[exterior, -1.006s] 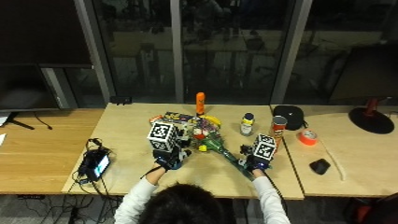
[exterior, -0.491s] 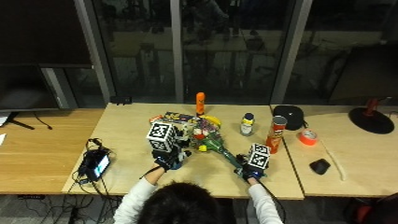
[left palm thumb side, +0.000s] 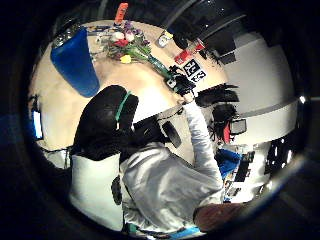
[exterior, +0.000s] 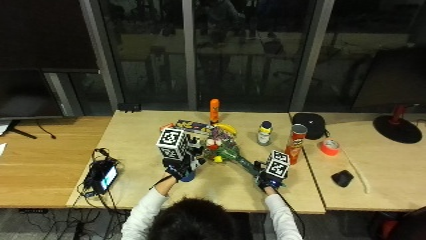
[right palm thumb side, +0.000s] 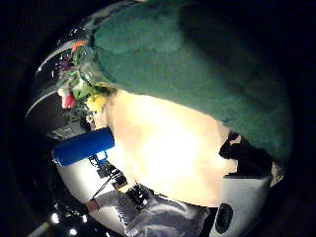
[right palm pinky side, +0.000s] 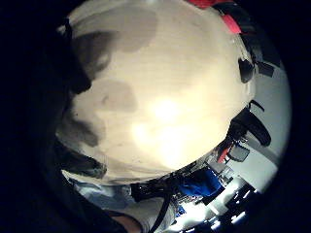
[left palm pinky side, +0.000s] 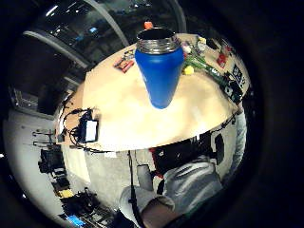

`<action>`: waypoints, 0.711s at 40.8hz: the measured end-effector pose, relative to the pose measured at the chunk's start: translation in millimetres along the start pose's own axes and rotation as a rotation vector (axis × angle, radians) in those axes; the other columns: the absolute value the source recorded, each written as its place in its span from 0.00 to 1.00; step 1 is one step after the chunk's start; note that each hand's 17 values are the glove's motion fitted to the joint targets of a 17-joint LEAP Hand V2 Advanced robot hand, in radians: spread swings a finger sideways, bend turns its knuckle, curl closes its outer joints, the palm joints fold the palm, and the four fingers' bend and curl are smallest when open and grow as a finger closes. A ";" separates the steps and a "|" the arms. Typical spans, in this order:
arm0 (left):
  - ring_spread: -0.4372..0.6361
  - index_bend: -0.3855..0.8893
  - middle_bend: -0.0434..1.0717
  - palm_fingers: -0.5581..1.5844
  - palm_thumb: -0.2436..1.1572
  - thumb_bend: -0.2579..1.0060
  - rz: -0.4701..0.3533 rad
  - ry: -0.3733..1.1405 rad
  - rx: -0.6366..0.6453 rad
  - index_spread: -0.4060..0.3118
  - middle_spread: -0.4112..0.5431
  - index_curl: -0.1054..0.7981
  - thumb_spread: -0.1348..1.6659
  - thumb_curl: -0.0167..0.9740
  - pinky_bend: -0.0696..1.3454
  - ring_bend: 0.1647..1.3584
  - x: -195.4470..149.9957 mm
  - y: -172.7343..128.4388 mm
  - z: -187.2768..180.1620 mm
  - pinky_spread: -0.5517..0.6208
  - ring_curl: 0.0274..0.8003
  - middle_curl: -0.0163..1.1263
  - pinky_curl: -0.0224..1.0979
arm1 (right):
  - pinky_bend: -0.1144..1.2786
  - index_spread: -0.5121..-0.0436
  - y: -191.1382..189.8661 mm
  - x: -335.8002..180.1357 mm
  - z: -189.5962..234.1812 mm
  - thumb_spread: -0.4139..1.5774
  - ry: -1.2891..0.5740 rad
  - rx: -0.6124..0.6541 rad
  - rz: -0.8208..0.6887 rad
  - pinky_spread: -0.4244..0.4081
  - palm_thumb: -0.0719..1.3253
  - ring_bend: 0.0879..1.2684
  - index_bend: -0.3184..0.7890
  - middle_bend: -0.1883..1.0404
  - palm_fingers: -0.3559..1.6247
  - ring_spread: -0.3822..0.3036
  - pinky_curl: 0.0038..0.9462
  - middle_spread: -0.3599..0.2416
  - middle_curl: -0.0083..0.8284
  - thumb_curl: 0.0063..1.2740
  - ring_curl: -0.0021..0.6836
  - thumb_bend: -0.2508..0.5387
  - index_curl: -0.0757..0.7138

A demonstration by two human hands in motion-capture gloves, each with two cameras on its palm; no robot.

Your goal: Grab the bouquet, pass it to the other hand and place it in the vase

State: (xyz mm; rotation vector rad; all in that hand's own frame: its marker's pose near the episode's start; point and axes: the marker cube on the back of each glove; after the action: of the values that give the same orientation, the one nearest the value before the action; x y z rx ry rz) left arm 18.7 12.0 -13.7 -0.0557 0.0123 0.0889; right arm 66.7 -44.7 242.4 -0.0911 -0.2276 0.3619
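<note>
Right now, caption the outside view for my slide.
Person at table: right hand on the bouquet stems, left hand by the blue vase.

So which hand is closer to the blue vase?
Left. The left hand is right beside the blue vase; the right hand is across the table at the bouquet's stem end.

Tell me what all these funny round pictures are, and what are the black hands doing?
A person sits at a wooden table wearing black gloves with small cameras in the palms. The round pictures come from those cameras; the normal picture looks down from above the person's head. On the table lie a bouquet and a blue vase, plus a chips can and an orange bottle. The right hand is at the bouquet's green stem end; whether it grips is unclear. The left hand waits by the vase.
</note>
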 end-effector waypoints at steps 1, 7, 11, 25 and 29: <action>0.82 0.43 0.20 0.35 0.52 0.19 -0.002 0.000 0.003 0.66 0.72 0.50 0.69 0.35 0.19 0.21 -0.6 -0.9 -0.7 0.83 0.29 0.31 0.30 | 0.52 0.63 -0.5 0.0 -2.0 0.68 -0.006 0.004 -0.004 0.23 0.77 0.44 0.53 0.41 0.77 0.25 0.44 0.37 0.62 0.40 0.66 0.37 0.56; 0.82 0.44 0.20 0.35 0.48 0.17 -0.027 0.003 0.009 0.65 0.72 0.51 0.69 0.34 0.19 0.21 -6.4 -8.0 -6.1 0.83 0.29 0.31 0.30 | 0.60 0.64 -5.4 -7.0 -12.2 0.66 -0.078 0.036 -0.092 0.19 0.79 0.54 0.41 0.40 0.85 0.22 0.47 0.34 0.64 0.43 0.70 0.35 0.56; 0.82 0.44 0.20 0.35 0.47 0.18 -0.039 0.006 -0.003 0.65 0.72 0.51 0.69 0.34 0.19 0.21 -9.6 -11.2 -6.5 0.83 0.30 0.31 0.30 | 0.62 0.64 -8.8 -6.2 -18.7 0.67 -0.027 0.147 -0.067 0.20 0.78 0.61 0.34 0.52 0.87 0.24 0.50 0.33 0.69 0.43 0.75 0.31 0.52; 0.81 0.45 0.19 0.36 0.39 0.17 -0.034 0.101 0.056 0.62 0.72 0.52 0.69 0.31 0.19 0.22 -5.5 -20.8 -27.0 0.82 0.30 0.30 0.30 | 0.57 0.62 -19.4 -21.8 -41.6 0.71 -0.544 0.337 -0.053 0.24 0.71 0.69 0.67 0.75 0.93 0.27 0.51 0.33 0.80 0.36 0.81 0.29 0.70; 0.80 0.45 0.19 0.38 0.37 0.17 -0.029 0.210 0.099 0.61 0.70 0.53 0.68 0.30 0.19 0.22 3.1 -29.3 -43.9 0.82 0.30 0.30 0.30 | 0.59 0.63 -25.4 -40.9 -71.2 0.69 -0.803 0.375 -0.104 0.24 0.73 0.72 0.68 0.78 0.91 0.28 0.53 0.34 0.81 0.38 0.82 0.31 0.73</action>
State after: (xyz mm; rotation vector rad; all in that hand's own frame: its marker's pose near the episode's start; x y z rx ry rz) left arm 24.0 -19.3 -55.9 0.0337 0.2257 0.0533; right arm 55.0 -86.5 168.1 0.4454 -0.9478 0.3169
